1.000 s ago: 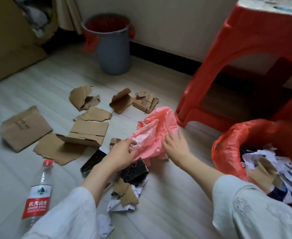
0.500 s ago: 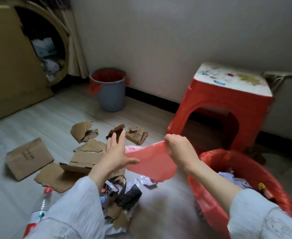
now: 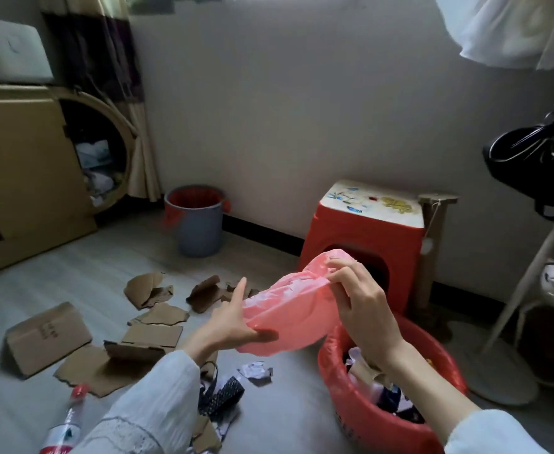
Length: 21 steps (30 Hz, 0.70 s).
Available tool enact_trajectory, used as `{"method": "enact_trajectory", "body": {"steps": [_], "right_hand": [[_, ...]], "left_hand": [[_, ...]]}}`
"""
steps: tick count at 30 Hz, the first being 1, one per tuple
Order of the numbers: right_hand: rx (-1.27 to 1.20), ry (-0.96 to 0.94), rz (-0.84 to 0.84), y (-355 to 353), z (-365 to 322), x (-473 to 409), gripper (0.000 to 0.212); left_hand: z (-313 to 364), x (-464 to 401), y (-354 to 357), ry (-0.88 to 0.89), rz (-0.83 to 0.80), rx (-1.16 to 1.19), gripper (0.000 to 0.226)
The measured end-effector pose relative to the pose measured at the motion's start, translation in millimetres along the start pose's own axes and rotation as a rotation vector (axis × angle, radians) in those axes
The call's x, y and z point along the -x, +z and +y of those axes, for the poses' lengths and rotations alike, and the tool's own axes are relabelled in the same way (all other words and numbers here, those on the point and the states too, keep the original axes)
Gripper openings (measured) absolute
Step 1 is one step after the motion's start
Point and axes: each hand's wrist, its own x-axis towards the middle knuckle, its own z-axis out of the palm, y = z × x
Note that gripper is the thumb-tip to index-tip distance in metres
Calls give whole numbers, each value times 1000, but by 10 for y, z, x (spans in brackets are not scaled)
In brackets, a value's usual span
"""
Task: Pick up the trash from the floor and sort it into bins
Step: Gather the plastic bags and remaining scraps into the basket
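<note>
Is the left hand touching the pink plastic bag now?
Touching. The head view shows the left hand pinching the pink plastic bag, thumb underneath and fingers behind its edge.

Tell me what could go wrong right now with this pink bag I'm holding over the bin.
The pink plastic bag is thin and stretched between your left hand and right hand; pulling harder could tear it or slip it from either grip. It hangs past the near bin rim, so letting go now might drop it on the floor. That bin already looks full, so the bag may not stay in.
</note>
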Motion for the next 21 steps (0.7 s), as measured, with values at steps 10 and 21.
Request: {"method": "enact_trajectory", "body": {"steps": [10,21], "right_hand": [[142,560,-121,43,65,83,51],[-589,737,-644,132,-96,25,95]], "left_hand": [[128,-4,61,218,523,-166,38],[195,74,98,793,437,-225,11]]}}
